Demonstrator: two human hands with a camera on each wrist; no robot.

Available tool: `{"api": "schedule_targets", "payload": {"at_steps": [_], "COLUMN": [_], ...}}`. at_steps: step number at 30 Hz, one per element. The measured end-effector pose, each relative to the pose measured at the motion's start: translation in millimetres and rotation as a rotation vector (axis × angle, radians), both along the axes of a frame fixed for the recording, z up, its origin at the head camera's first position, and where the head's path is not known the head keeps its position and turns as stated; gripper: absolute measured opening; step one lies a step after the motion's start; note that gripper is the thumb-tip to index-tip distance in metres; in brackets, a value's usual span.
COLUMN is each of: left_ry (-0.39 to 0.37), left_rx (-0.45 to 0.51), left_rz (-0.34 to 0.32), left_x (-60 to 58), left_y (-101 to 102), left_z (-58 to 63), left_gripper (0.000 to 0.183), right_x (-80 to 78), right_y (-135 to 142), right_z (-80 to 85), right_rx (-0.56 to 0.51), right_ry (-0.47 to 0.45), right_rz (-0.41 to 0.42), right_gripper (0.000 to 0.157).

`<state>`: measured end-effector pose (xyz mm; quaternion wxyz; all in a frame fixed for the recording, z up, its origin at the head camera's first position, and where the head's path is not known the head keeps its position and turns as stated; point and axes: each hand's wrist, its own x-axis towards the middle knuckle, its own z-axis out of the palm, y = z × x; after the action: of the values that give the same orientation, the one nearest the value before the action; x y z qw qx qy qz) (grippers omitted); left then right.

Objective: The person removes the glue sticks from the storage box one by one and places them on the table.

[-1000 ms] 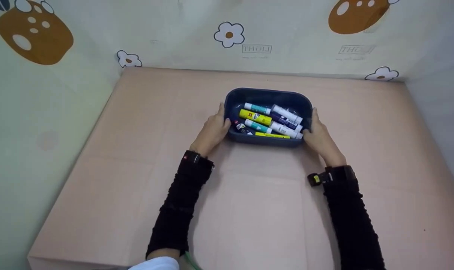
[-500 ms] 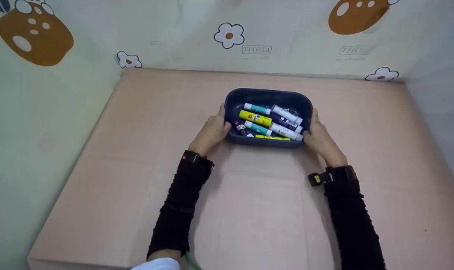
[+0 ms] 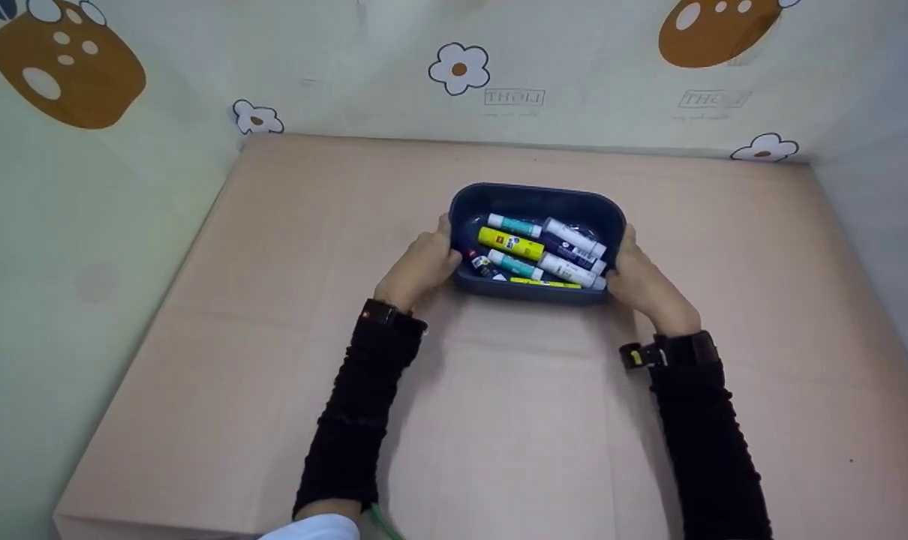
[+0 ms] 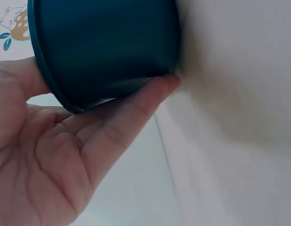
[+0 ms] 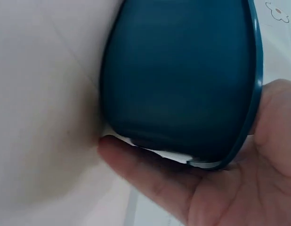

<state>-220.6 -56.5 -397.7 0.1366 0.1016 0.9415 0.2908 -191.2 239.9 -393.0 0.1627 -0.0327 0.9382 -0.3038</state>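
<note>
A dark blue rounded plastic bin [image 3: 530, 295] is held between both hands above the back middle of the table. My left hand [image 3: 422, 262] grips its left end; in the left wrist view, the thumb is at the rim and a finger [image 4: 119, 127] runs along the outer wall to the base edge. At the right end, my right hand [image 3: 638, 276] grips in the same way. Inside lie several capped tubes that look like glue sticks: yellow [image 3: 510, 243], teal and white [image 3: 514, 225], white [image 3: 574, 237] and dark purple [image 3: 572, 253]. Whether the base touches the table cannot be told.
Pinkish paper or cloth covers the table [image 3: 499, 420]. A pale printed wall [image 3: 364, 82] stands along the back, with another wall [image 3: 64, 225] at the left. A green cord [image 3: 383, 521] shows beside the left sleeve at the front.
The bin has shifted slightly toward me in the last half second, both hands moving with it. The tubes inside keep about the same arrangement.
</note>
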Motion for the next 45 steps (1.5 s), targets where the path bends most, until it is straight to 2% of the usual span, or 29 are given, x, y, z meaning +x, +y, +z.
{"api": "schedule_targets", "payload": {"at_steps": [4,11,18,24,33,40,45], "left_ry": [-0.013,-0.022,-0.092,-0.114,-0.14,-0.18,-0.199], "left_rx": [-0.055,-0.128,-0.181,-0.23,-0.238,-0.224,-0.211], "left_rz": [-0.018,-0.039,-0.016,-0.004,-0.02,-0.047,-0.059], "left_x": [2.8,9.6,19.3,27.6,33.6,34.8,36.1], "left_y": [0,0,2,2,2,0,-2], "left_z": [4.5,10.9,19.3,27.7,32.8,35.5,37.1], "left_gripper": [0.067,0.068,0.069,0.066,0.062,0.06,0.057], "right_x": [3.4,10.9,19.2,25.5,32.8,37.4,39.7], "right_y": [-3,-10,-14,-16,-13,-10,-8], "right_z": [3.9,12.3,19.6,28.2,36.7,42.8,45.6], "right_rx": [0.042,0.184,0.274,0.329,0.329,0.31,0.306], "right_ry": [-0.045,-0.107,-0.184,-0.187,-0.238,-0.208,-0.221], "right_rz": [0.031,0.052,0.074,0.09,0.092,0.118,0.121], "right_gripper": [0.079,0.077,0.078,0.077,0.076,0.076,0.081]}}
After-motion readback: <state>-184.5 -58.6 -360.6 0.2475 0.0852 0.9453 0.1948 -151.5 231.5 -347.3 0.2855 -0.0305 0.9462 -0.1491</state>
